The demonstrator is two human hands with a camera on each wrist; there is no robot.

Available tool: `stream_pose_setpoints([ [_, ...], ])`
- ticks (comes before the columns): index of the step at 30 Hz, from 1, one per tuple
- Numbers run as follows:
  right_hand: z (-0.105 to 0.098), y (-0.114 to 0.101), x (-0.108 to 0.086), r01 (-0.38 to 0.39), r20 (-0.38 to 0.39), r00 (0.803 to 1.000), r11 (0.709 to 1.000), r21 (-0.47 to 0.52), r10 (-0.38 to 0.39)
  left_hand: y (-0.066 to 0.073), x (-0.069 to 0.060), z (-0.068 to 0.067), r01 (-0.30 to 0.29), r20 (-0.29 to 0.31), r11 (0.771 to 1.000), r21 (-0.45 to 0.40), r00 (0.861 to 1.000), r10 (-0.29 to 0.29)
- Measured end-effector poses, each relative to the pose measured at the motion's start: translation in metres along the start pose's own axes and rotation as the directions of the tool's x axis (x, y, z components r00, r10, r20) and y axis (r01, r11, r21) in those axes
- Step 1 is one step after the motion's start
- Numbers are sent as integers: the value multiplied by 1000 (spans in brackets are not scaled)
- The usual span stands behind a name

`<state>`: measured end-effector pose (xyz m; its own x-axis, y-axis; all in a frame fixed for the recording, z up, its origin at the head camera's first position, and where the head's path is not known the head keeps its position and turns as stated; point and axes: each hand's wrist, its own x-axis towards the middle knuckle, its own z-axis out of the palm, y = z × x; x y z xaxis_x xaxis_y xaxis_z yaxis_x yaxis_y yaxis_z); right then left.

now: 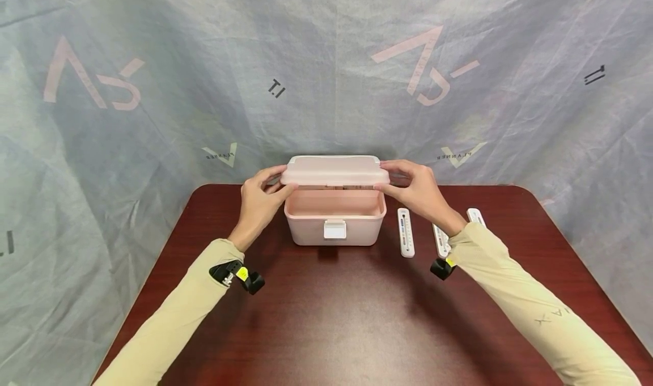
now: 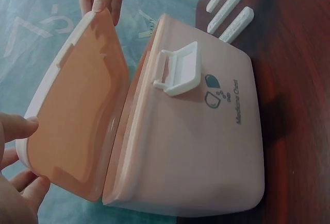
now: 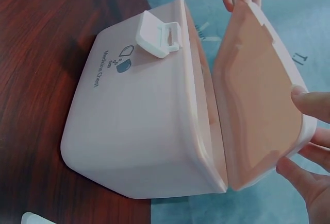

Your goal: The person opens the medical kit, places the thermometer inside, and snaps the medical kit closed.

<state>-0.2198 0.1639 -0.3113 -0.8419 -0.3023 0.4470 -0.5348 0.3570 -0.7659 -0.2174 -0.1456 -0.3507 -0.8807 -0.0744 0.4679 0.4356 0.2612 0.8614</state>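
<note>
1. Near the middle of the tabletop's far edge, a pale pink box is standing upright, its smooth, plastic-looking walls curving into rounded corners; grey "Medicine Chest" lettering is showing on its front.
2. At the front rim, a squarish white latch is jutting outward.
3. Above the box, a shallow, round-cornered lid is tilting up toward the rear, leaving a gap at the front and baring its peach inner side to the wrist views.
4. On the lid's left end, the left hand is grasping the edge between thumb and fingers; on its right end, the right hand is gripping likewise — the box is sitting below and between them.
5. Toward the tabletop's right edge, three narrow white strips with rounded ends are lying apart; the right wrist and cream sleeve are partly covering the outer two from the head view.
6. Beyond the far edge, creased grey cloth is hanging — the glossy, red-brown surface is meeting it there.
</note>
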Motion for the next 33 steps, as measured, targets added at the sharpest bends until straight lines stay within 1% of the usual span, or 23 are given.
stream_pose_setpoints([
  [5, -3, 3, 3, -26, 0, 1000, 1000, 8, 26, 3, 8, -1, 33, 50, 999, 40, 998, -35],
  [10, -5, 22, 11, -47, -7, 999, 999, 0, 47, 7, 13, -4, 51, 85, 996, 72, 995, -57],
  [12, -5, 30, 16, -52, -11, 999, 999, -8, 52, 7, 14, -6, 45, 99, 996, 78, 994, -53],
  [14, -6, 33, 19, -48, -7, 999, 999, -22, 48, 8, 16, -8, 32, 109, 996, 88, 993, -42],
  [18, -9, 31, 25, -23, 4, 1000, 999, -45, 23, 10, 21, -11, 11, 122, 994, 108, 992, -24],
  [21, -11, 30, 31, -4, 10, 1000, 998, -66, 5, 11, 25, -14, 9, 129, 992, 125, 991, -25],
  [25, -11, 29, 40, 17, -21, 1000, 996, -86, -19, 14, 31, -17, -21, 137, 992, 122, 991, 4],
  [26, -11, 29, 42, 20, -34, 999, 996, -88, -23, 15, 32, -18, -33, 136, 993, 114, 991, 17],
  [30, -10, 28, 51, 29, -81, 996, 996, -84, -36, 31, 33, -20, -74, 134, 991, 114, 989, 59],
  [33, -9, 28, 56, 42, -110, 993, 995, -87, -51, 43, 34, -19, -86, 128, 987, 138, 989, 68],
])
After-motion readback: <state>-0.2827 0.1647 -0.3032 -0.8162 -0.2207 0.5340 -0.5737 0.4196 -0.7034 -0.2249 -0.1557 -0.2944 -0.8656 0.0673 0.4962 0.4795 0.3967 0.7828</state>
